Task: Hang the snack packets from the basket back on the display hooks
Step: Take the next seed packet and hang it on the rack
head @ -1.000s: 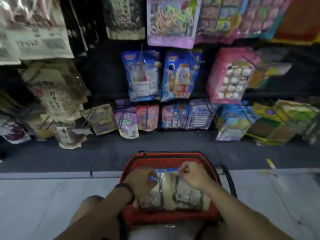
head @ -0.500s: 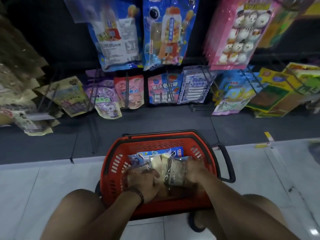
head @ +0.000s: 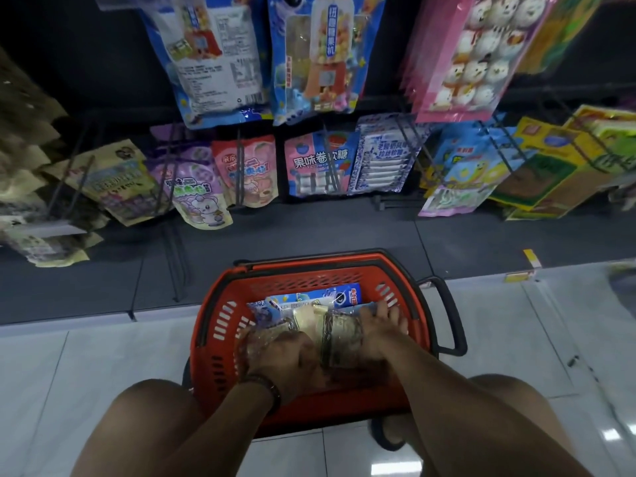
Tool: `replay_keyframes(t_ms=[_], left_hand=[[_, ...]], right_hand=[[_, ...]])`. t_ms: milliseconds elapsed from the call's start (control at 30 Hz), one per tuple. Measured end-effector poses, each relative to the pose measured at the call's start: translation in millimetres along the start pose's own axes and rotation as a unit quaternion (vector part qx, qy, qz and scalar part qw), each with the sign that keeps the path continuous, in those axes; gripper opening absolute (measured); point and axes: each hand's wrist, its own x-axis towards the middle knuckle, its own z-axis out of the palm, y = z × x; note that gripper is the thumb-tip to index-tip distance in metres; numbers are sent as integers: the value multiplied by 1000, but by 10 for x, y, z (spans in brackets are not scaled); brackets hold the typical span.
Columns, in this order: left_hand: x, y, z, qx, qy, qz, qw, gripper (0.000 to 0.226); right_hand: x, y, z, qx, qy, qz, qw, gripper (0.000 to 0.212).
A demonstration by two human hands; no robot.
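Observation:
A red plastic basket [head: 220, 304] stands on the floor between my knees. Several snack packets lie in it: clear packets with pale contents [head: 340, 335] on top and blue packets [head: 330, 297] underneath at the far side. My left hand [head: 282, 359] lies over the clear packets at the basket's near left, fingers curled into them. At the right, my right hand [head: 382, 332] grips the edge of the clear packets, its fingertips reaching the blue ones. The display hooks [head: 330, 156] stick out of the dark rack above the basket, loaded with hanging packets.
Big blue packets [head: 316, 56] and a pink packet [head: 468, 56] hang overhead, close to my view. Lower hooks carry purple, pink, blue and yellow packets [head: 537, 166]. A dark base shelf [head: 309, 232] runs between rack and basket. The basket's black handle [head: 447, 315] juts right over pale floor tiles.
The view has tilted down and closer to the basket. Both hands have sunk from the basket's top deeper among the packets, the right hand sliding toward the right wall.

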Motion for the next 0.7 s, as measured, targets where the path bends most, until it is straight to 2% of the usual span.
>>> replay_keyframes(t_ms=[133,233,333,433,533,633,700], left_hand=[[-28,42,-3,23,-5,5,1000,30],[-39,44,-31,24,0,4,1000,28],[-87,19,-54,18,12,-6,1000,33],[-176,3,-71,9,23,-7,1000,37],[-317,-7,-143,1,32,-7,999,49],[-427,-1,-239,-11,51,8,999,63],[-527,75,-356,14,58,33,998,76]], right_hand=[[-5,-49,16,-19,24,-44,999,114],[-164,-164,-85,-81,67,-70,992,92],[-295,-254,-175,-157,32,-75,984,63],[-372,-237,-128,-201,28,-91,975,66],[-526,-216,-150,-213,60,-122,967,62],[-809,-222,-428,-230,83,-154,957,74],[-1095,-234,-698,-246,98,-181,947,64]])
